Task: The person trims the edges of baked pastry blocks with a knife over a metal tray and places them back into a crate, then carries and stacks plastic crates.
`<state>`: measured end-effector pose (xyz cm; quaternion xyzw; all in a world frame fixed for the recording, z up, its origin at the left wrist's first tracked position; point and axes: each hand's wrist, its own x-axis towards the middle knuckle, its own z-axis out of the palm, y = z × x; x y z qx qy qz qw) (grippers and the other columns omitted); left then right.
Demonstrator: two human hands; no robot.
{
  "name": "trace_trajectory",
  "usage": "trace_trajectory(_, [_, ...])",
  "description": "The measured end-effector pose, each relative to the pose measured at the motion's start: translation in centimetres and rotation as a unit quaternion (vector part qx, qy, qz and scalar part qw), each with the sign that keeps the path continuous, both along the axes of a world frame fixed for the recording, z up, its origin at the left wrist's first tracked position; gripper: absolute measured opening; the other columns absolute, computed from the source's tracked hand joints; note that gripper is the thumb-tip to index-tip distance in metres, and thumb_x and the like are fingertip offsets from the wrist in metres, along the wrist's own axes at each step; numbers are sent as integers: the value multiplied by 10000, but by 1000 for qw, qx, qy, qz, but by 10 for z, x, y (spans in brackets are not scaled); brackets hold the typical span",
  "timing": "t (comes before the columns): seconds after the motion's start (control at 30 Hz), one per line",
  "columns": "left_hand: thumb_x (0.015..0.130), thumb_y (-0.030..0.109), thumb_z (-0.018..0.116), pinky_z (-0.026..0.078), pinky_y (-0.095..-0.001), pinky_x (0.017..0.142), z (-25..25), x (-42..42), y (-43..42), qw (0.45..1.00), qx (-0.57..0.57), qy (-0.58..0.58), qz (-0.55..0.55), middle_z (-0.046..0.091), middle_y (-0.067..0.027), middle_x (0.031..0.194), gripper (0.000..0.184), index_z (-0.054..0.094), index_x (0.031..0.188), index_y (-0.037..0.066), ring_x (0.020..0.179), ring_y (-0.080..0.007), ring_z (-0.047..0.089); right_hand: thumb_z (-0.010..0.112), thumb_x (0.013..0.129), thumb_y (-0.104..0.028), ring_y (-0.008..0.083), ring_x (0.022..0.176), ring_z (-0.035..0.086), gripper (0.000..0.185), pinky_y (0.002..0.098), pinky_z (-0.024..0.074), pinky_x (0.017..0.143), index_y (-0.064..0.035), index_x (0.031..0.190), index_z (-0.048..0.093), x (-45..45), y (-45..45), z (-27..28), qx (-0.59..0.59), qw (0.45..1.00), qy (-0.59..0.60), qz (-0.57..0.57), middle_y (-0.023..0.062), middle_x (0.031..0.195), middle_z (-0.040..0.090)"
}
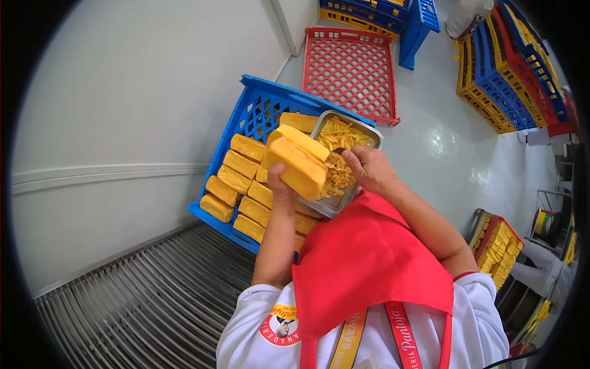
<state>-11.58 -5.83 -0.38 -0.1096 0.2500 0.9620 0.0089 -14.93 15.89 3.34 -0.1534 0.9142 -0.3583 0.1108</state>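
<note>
My left hand [283,184] is closed around a golden-yellow bread loaf [298,167], tilted above a blue crate. A lengthwise line runs along the loaf; whether it is a cut or a second piece behind, I cannot tell. My right hand [370,168] is closed beside the loaf's right end, with a small dark tool [338,150] at its fingertips. Its blade or working end is hidden. Under both hands sits a metal tray [376,139] holding thin yellow bread trimmings [338,173]. Several more loaves [233,179] lie in rows in the blue crate [212,161].
Beyond the blue crate, a red lattice crate [350,71] lies on the floor. Stacked coloured crates [501,74] stand at upper right. A crate of yellow pieces [499,249] is at right. A white wall [123,92] and metal slats [160,289] border the left.
</note>
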Motion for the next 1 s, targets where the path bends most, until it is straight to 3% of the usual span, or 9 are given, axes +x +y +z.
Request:
trace_trajectory(0.07, [654,288,764,460,-451,975,12,-3,-1,941,-318,103,48,442,-143,1355,959,271,1443,57,1175,-329,514,424,959,-485,410,741,599,517,491,462,657,-38,783,613,-2,7,-3,-43,996,-59,-47,205,726,617])
trace_trajectory(0.13, [537,160,822,418,-454,1017,14,-5,-6,912,-386,135,41,398,-156,1384,1111,210,1455,31,1210,-349,473,425,962,-474,414,736,597,513,494,459,658,-34,777,611,-2,9,-3,-54,995,-61,-59,211,719,614])
trace_trajectory(0.23, [478,198,833,309,-428,1098,22,-6,-11,628,-731,266,40,348,-175,1387,1193,186,1468,42,1308,-344,352,426,965,-459,418,729,595,506,496,456,658,-28,771,609,-2,9,0,-56,994,-64,-70,218,717,614])
trace_trajectory(0.57, [485,217,838,344,-434,1065,10,-1,-1,633,-733,244,44,360,-203,1376,1181,194,1452,7,1264,-355,400,435,962,-446,420,712,595,503,506,447,649,-21,757,609,-1,5,3,-67,994,-68,-56,220,697,610])
trace_trajectory(0.63, [562,171,822,388,-394,1034,3,-2,2,801,-578,156,-13,386,-183,1349,1135,148,1460,2,1233,-297,439,432,962,-455,419,713,596,513,505,448,649,-18,764,612,-1,6,-1,-54,994,-76,-55,218,697,613])
trace_trajectory(0.67, [562,171,822,388,-394,1034,-6,-4,-2,800,-579,156,-8,386,-183,1349,1135,148,1460,2,1233,-297,439,428,963,-465,417,714,597,523,503,449,650,-16,770,614,-1,7,-3,-41,994,-82,-54,216,696,615])
trace_trajectory(0.73, [637,112,780,430,-356,990,-26,-14,-12,900,-434,38,21,420,-156,1309,1063,120,1461,-7,1170,-254,484,419,963,-477,417,722,601,535,500,454,656,-14,789,624,0,11,-5,-35,993,-100,-54,217,706,621])
trace_trajectory(0.9, [675,70,739,452,-324,959,-40,-75,-67,914,-388,-56,101,446,-147,1273,1016,101,1461,-24,1118,-259,512,388,966,-513,415,759,614,579,485,470,687,-9,850,649,3,19,-12,-29,986,-155,-50,225,749,638])
trace_trajectory(1.0, [676,164,756,432,-348,991,-22,-116,-99,890,-436,-82,106,419,-189,1321,1038,107,1462,-35,1158,-311,488,376,966,-523,415,794,623,593,477,477,713,-9,883,660,1,20,-11,-5,981,-190,-49,233,787,647])
